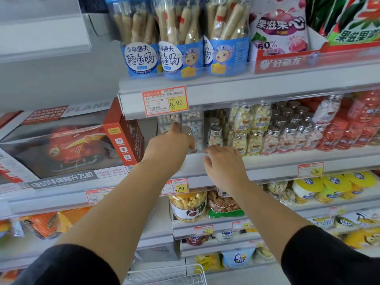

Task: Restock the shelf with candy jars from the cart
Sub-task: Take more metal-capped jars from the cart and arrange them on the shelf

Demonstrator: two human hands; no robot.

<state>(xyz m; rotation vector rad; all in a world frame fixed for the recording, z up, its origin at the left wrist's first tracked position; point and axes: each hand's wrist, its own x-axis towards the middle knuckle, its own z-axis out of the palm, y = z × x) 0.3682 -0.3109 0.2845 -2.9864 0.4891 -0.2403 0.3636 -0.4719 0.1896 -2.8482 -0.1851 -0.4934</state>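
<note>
One jar (190,138): blurred, seemingly gripped by my left hand (170,146), just inside the shelf (267,159) front.
Right hand (224,164): loosely spread, empty, near the shelf edge.
Risk: shoving in too far could topple neighbouring bottles (216,135).

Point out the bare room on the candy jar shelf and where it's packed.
Free: the white shelf's front strip, from the right hand rightward, ahead of the silver-capped jar rows. The gap between the red toy carton and clear stacked candy boxes, past the left hand gripping a clear jar, looks open; its floor is hidden. Crowded: those rows, red bottles.
</note>
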